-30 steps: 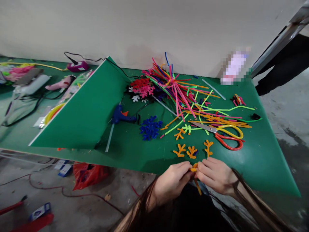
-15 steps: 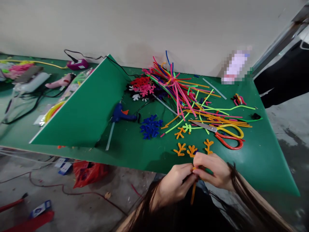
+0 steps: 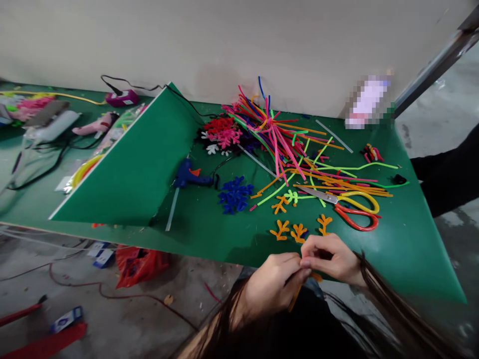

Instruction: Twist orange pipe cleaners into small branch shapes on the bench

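Found at 9 to 10 o'clock from the hands, on the far left of a green work table (image 3: pixel 419 249): a magenta-cased electrical unit (image 3: pixel 121 98) with black cord, a white cylindrical item (image 3: pixel 56 125) and a pink item (image 3: pixel 93 129). Seen tilted across that side, a green board (image 3: pixel 127 164) blocking part of the tabletop from view. Recorded at 8 o'clock, below the table edge on the concrete floor (image 3: pixel 209 319): a red plastic bag (image 3: pixel 140 267).

Noted at 11 o'clock: a blue hot glue gun (image 3: pixel 187 174) lying beside a clear glue stick (image 3: pixel 172 209), then a blue cluster of twisted shapes (image 3: pixel 234 195). Found at 12 o'clock: a tall heap of multicoloured chenille stems (image 3: pixel 273 139), with red and pink pieces (image 3: pixel 220 132) against its left side.

Left hand (image 3: pixel 271 281) and right hand (image 3: pixel 329 259) at bottom centre, close together and touching, both in a narrow pinch on an orange chenille stem (image 3: pixel 294 297), held just off the near table edge, its tail hanging at 6 o'clock. Fingers partly hiding the middle of the stem. Three orange branched pieces (image 3: pixel 298 233) lying just ahead, at 12 o'clock.

Located at 1 o'clock: red-and-yellow-handled scissors (image 3: pixel 355 209) resting on loose stems. Long dark hair (image 3: pixel 392 304) hanging at 4 o'clock, across the right forearm.
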A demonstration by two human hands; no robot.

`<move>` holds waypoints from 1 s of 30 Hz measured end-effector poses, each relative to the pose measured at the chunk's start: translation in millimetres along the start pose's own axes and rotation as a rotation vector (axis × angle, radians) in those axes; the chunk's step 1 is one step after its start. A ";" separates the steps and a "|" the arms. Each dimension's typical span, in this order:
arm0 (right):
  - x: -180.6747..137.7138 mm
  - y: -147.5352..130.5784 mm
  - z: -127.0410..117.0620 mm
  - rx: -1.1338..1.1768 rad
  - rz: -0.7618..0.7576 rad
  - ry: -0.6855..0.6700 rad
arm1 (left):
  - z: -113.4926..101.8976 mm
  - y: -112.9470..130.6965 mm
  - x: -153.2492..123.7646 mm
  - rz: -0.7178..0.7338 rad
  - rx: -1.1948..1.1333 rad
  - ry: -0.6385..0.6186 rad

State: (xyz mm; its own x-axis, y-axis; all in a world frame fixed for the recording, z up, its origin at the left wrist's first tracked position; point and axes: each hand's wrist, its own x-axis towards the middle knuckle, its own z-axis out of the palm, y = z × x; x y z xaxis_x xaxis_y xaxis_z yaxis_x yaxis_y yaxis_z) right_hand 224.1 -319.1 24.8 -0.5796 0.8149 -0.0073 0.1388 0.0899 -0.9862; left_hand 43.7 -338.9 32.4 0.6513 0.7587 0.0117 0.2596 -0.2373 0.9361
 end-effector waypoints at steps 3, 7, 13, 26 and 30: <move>-4.7 6.2 0.1 0.010 0.099 0.067 | 0.1 1.1 0.4 -0.065 -0.017 0.094; -11.3 6.5 -6.8 -0.166 -0.010 -0.046 | -3.5 2.1 0.1 -0.156 -0.139 0.083; -14.1 -5.7 -3.5 -0.705 -0.397 -0.095 | -11.2 1.6 -0.4 -0.174 -0.163 -0.039; -15.9 -16.2 -0.5 -0.931 -0.555 0.066 | -33.1 11.2 2.3 -0.161 -0.171 -0.106; -10.1 1.7 17.6 -0.405 -0.087 0.570 | -12.5 6.9 8.6 -0.371 -0.377 0.320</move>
State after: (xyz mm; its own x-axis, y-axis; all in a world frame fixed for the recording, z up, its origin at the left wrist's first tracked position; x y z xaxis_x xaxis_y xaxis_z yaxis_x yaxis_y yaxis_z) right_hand 216.1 -337.3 20.3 -0.1069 0.9582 0.2655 0.4632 0.2843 -0.8394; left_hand 42.2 -326.5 43.4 0.3046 0.9079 -0.2880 0.1199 0.2634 0.9572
